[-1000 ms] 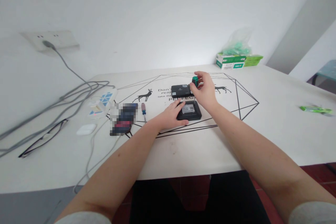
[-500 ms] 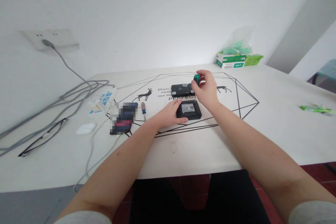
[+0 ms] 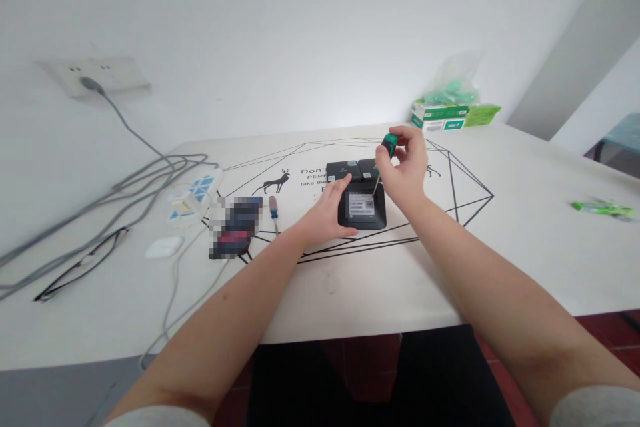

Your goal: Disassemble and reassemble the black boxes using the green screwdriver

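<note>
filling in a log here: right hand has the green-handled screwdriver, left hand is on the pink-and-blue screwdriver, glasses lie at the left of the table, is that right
Not quite: the left hand is on the labelled black box, while the pink-and-blue screwdriver lies apart from it, as the head view shows. The rest stands.

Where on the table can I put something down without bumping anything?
White tabletop is bare between the right forearm and light-green packet, and along the front edge between the right and left forearm. It's crowded in the middle, where the left hand touches a flat black box and the right hand holds a green-handled screwdriver, and around the dark rectangular phone.
</note>
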Demonstrator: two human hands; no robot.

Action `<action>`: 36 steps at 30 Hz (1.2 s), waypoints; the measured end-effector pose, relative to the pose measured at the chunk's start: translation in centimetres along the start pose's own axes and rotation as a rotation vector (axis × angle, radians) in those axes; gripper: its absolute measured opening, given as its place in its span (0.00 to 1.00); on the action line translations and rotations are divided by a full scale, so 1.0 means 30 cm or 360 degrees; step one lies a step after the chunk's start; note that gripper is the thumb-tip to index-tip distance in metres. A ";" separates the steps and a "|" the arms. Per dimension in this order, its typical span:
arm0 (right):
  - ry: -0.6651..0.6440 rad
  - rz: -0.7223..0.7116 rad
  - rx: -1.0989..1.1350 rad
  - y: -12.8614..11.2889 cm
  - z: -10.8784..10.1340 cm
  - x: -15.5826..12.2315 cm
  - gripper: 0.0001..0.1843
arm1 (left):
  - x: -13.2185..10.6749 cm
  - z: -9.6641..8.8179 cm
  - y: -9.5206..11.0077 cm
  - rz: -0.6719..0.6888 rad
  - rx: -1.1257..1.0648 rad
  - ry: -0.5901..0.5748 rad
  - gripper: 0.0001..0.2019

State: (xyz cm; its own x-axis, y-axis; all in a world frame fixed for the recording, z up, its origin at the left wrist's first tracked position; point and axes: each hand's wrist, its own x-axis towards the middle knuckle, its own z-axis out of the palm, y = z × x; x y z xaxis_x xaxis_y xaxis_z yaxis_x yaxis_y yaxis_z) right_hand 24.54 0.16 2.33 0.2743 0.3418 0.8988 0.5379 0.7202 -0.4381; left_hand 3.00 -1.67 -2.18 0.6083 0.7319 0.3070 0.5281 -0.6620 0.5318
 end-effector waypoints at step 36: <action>-0.0149 -0.0215 -0.0021 0.031 0.007 -0.030 0.15 | -0.005 -0.003 0.006 -0.0181 0.0062 -0.0075 0.62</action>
State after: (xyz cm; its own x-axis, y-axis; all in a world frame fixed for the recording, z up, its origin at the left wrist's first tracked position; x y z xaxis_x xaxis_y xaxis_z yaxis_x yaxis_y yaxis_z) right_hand 24.62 0.64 1.12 0.1238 0.2975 0.9467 0.5757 0.7555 -0.3127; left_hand 2.96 -1.88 -2.07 0.5698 0.7949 0.2084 0.6175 -0.5815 0.5297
